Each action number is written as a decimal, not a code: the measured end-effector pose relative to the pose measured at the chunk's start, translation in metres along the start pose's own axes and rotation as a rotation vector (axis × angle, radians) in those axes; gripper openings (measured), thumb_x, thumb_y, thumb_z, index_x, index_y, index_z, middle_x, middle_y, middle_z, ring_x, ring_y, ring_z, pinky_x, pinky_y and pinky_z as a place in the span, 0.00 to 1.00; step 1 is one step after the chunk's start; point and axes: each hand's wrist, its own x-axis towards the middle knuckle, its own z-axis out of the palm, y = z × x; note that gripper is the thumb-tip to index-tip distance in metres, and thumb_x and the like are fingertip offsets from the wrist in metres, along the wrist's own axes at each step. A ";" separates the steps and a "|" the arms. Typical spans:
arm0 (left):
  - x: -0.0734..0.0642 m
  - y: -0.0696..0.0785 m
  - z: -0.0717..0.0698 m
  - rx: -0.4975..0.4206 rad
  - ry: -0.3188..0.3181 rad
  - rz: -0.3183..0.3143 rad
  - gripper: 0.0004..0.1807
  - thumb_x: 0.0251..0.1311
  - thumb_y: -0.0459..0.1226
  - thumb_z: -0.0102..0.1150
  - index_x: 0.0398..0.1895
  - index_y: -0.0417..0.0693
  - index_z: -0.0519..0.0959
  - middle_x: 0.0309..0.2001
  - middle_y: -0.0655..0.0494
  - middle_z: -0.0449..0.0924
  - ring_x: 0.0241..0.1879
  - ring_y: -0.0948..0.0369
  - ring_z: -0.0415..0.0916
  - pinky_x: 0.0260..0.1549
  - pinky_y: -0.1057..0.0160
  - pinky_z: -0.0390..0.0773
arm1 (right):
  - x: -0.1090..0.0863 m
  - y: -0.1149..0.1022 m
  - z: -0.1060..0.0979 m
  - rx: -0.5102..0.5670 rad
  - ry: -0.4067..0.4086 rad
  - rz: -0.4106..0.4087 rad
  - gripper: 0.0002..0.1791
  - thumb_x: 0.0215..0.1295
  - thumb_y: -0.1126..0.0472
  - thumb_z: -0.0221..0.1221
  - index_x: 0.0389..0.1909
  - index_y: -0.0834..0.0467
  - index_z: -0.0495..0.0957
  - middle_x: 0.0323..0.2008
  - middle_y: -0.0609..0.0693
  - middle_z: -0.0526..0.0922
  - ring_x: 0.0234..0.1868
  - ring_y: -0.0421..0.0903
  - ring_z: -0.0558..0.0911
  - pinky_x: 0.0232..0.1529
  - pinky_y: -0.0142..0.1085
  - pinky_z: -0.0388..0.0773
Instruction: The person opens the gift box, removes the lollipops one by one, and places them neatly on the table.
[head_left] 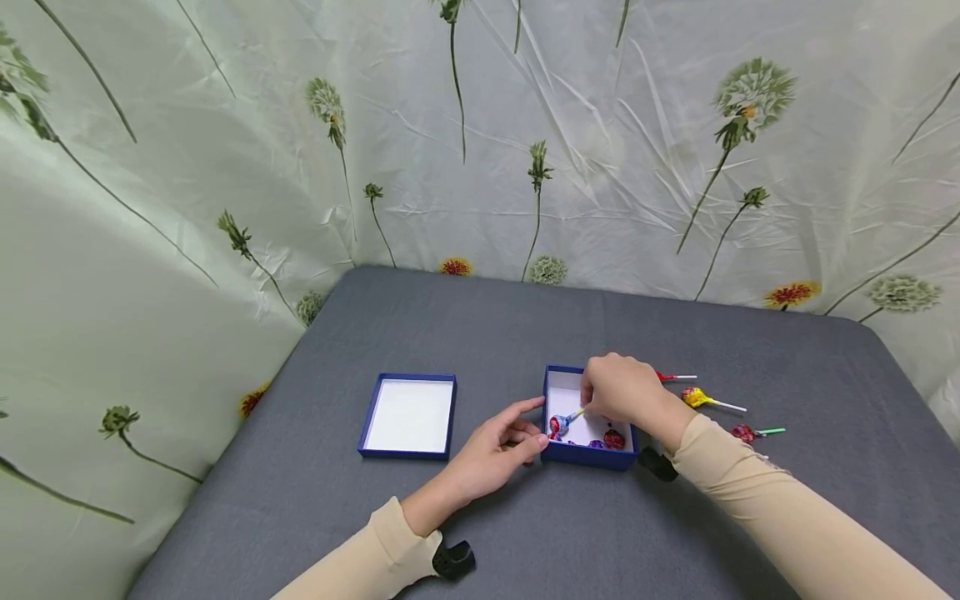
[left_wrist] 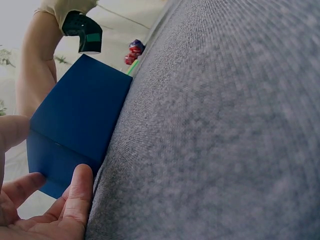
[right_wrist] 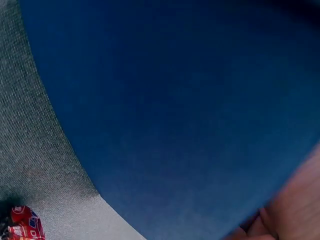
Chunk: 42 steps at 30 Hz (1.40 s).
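Observation:
A blue box (head_left: 588, 456) with a white inside stands on the grey table. My left hand (head_left: 487, 458) touches its left side with fingers spread; in the left wrist view, fingertips (left_wrist: 80, 182) rest against the blue wall. My right hand (head_left: 626, 390) reaches into the box and pinches the yellow stick of a lollipop (head_left: 559, 425) in a red and blue wrapper. A dark red lollipop head (head_left: 614, 439) and purple wrappers (head_left: 596, 443) lie along the box's front wall. The right wrist view is mostly filled by the box's blue wall (right_wrist: 165, 110), hiding the right fingertips.
The box's lid (head_left: 369, 433) lies left, white inside up. Right of the box lie a red lollipop (head_left: 666, 377) partly behind my right hand, a yellow one (head_left: 696, 397) and a red one with a green stick (head_left: 744, 432). Flowered cloth (head_left: 480, 208) hangs behind the table.

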 end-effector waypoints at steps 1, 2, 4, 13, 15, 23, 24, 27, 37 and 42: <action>0.000 0.000 0.000 0.001 0.000 -0.002 0.29 0.70 0.49 0.59 0.73 0.66 0.66 0.48 0.57 0.81 0.41 0.64 0.80 0.38 0.67 0.79 | 0.000 0.000 0.000 -0.006 0.004 -0.005 0.06 0.58 0.57 0.71 0.24 0.48 0.85 0.22 0.45 0.79 0.21 0.43 0.76 0.20 0.36 0.69; 0.000 0.000 0.000 0.002 0.001 -0.004 0.29 0.70 0.49 0.59 0.73 0.66 0.66 0.48 0.57 0.81 0.41 0.64 0.80 0.38 0.67 0.79 | 0.000 0.000 0.000 -0.011 0.008 -0.008 0.06 0.58 0.58 0.71 0.24 0.48 0.85 0.23 0.45 0.80 0.22 0.43 0.76 0.21 0.36 0.69; 0.000 0.000 0.000 0.004 0.001 -0.006 0.29 0.70 0.49 0.59 0.73 0.66 0.66 0.48 0.57 0.81 0.41 0.64 0.80 0.38 0.67 0.79 | 0.000 -0.001 0.001 -0.019 0.017 -0.011 0.06 0.57 0.58 0.71 0.24 0.49 0.85 0.24 0.45 0.81 0.23 0.43 0.76 0.21 0.37 0.70; 0.000 -0.001 0.000 0.005 0.003 -0.001 0.28 0.70 0.49 0.59 0.72 0.69 0.67 0.48 0.57 0.81 0.41 0.64 0.80 0.39 0.67 0.79 | 0.000 -0.003 0.002 -0.097 0.055 -0.028 0.08 0.58 0.63 0.69 0.23 0.50 0.82 0.25 0.46 0.81 0.24 0.45 0.75 0.23 0.40 0.74; 0.001 -0.001 0.000 0.007 0.004 0.002 0.28 0.70 0.49 0.59 0.72 0.68 0.67 0.48 0.57 0.81 0.41 0.64 0.80 0.39 0.67 0.79 | 0.000 -0.003 0.003 -0.115 0.068 -0.030 0.09 0.58 0.65 0.68 0.22 0.50 0.81 0.24 0.46 0.80 0.24 0.45 0.75 0.23 0.40 0.74; 0.000 -0.001 0.000 0.012 0.005 0.005 0.28 0.70 0.49 0.59 0.72 0.68 0.67 0.49 0.58 0.81 0.41 0.65 0.80 0.39 0.67 0.78 | 0.000 -0.004 0.006 -0.168 0.112 -0.064 0.13 0.58 0.67 0.67 0.19 0.51 0.76 0.21 0.47 0.76 0.21 0.45 0.72 0.21 0.38 0.71; 0.000 -0.001 0.000 0.012 0.004 0.005 0.28 0.70 0.50 0.59 0.72 0.68 0.67 0.49 0.58 0.81 0.41 0.65 0.80 0.39 0.67 0.78 | 0.001 -0.004 0.007 -0.174 0.114 -0.065 0.13 0.58 0.68 0.67 0.19 0.51 0.76 0.21 0.47 0.76 0.21 0.45 0.72 0.20 0.38 0.71; 0.000 -0.001 0.000 0.013 0.003 0.004 0.29 0.70 0.50 0.59 0.72 0.67 0.67 0.49 0.58 0.81 0.41 0.65 0.80 0.39 0.67 0.78 | 0.002 -0.005 0.008 -0.199 0.121 -0.069 0.14 0.57 0.68 0.67 0.18 0.51 0.75 0.21 0.47 0.76 0.21 0.45 0.72 0.20 0.38 0.72; 0.000 -0.001 0.000 0.011 0.001 0.001 0.28 0.70 0.49 0.58 0.72 0.67 0.67 0.48 0.58 0.81 0.41 0.65 0.80 0.39 0.67 0.78 | 0.005 -0.004 0.012 -0.300 0.165 -0.137 0.14 0.59 0.65 0.67 0.18 0.51 0.76 0.20 0.47 0.78 0.19 0.43 0.72 0.20 0.40 0.74; 0.000 -0.001 0.000 0.000 -0.006 -0.006 0.28 0.70 0.49 0.58 0.72 0.67 0.67 0.48 0.57 0.81 0.41 0.64 0.80 0.39 0.67 0.78 | 0.006 -0.005 0.012 -0.382 0.155 -0.182 0.08 0.64 0.59 0.66 0.25 0.53 0.81 0.21 0.48 0.80 0.19 0.43 0.71 0.20 0.40 0.75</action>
